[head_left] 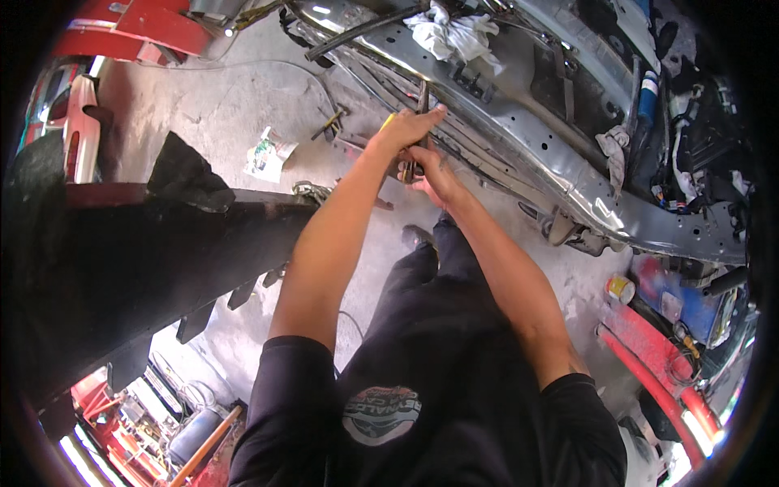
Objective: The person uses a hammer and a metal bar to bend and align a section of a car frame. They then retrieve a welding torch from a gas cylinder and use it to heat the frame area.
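Both my arms reach forward to the sill of a stripped grey car body (519, 122). A long, dark metal hand tool (423, 99) stands between my hands, its upper end against the sill's edge; its exact kind is hard to make out. My left hand (406, 130) lies over the tool's middle, with thumb and fingers closed round it. Lower down, my right hand (434, 174) wraps the tool's near end. Something small and yellow (388, 122) shows beside my left hand. The fingers partly hide the tool.
A crumpled white cloth (454, 34) lies on the car body. At left a dark beam (154, 260) carries a black rag (187, 174). A printed paper (270, 154) and a small T-shaped tool (329, 123) rest on the floor. Red equipment (649, 349) and a can (620, 288) stand at right.
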A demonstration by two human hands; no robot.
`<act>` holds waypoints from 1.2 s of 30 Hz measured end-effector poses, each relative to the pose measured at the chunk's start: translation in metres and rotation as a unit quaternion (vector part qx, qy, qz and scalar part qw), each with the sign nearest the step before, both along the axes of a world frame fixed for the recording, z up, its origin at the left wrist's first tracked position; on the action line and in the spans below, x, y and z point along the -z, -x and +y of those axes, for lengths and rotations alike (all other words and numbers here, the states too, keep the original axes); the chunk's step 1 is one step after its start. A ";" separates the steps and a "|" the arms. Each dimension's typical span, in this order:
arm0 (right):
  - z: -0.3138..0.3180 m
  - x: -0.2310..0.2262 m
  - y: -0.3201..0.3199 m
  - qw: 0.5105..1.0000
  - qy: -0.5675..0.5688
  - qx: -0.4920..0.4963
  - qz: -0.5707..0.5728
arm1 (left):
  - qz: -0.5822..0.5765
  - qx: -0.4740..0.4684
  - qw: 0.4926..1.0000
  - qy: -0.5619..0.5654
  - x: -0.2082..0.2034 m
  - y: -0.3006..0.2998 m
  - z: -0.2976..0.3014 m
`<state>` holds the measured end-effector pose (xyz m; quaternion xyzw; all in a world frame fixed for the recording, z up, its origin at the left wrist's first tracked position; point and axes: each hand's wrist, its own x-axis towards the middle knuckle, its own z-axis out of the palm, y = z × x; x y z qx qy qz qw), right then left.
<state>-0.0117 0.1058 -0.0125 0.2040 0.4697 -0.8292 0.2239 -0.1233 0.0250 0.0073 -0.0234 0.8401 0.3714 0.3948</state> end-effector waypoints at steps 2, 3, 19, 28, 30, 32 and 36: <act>-0.004 0.002 -0.001 1.000 -0.003 0.019 0.003 | -0.089 -0.007 0.990 -0.105 0.009 0.006 -0.018; -0.006 -0.001 0.000 0.999 -0.008 0.031 0.003 | -0.130 -0.012 0.979 -0.155 0.014 0.012 -0.026; -0.005 -0.021 0.002 0.996 -0.016 0.051 -0.065 | -0.119 -0.306 0.829 -0.453 0.127 0.072 -0.006; -0.013 -0.012 -0.003 0.996 -0.026 0.082 0.020 | -0.149 -0.315 0.792 -0.500 0.123 0.064 0.003; -0.012 -0.008 -0.001 0.995 -0.043 0.083 0.025 | -0.135 -0.287 0.809 -0.495 0.115 0.061 0.005; -0.014 -0.005 -0.001 0.995 -0.053 0.086 0.024 | -0.148 -0.266 0.812 -0.498 0.119 0.063 0.002; -0.010 -0.016 -0.002 0.996 -0.063 0.055 0.019 | -0.136 -0.268 0.828 -0.473 0.122 0.063 0.003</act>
